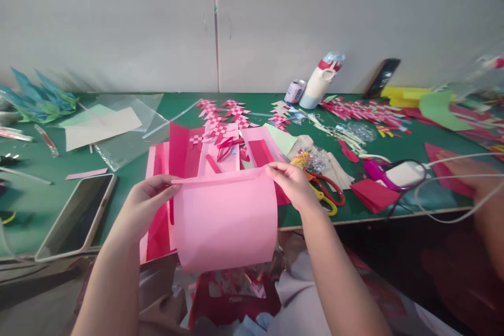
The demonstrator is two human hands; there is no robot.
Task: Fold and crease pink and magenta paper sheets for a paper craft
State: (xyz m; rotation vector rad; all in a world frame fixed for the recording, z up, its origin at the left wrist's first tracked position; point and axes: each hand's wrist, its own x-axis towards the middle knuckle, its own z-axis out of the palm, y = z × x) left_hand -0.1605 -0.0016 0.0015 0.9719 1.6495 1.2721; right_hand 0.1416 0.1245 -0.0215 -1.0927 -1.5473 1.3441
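Note:
A light pink paper sheet (226,220) hangs in a curve over the table's front edge, with a narrow fold along its top. My left hand (151,194) pinches the fold's left end. The right end of the same fold is between the fingers of my right hand (293,181). Behind the sheet lie dark pink and light pink papers (183,149). Woven pink-and-white checkered strips (214,121) spread beyond them. Scissors with red handles (328,189) and yellow handles (327,203) rest just right of my right hand.
On the green table (129,168) are a phone (76,215) at left, a white bottle (321,81), a can (295,92) and a purple device (384,174) with white cable. Another person's hand (470,168) is at far right. Below sits a red container (234,299) with scraps.

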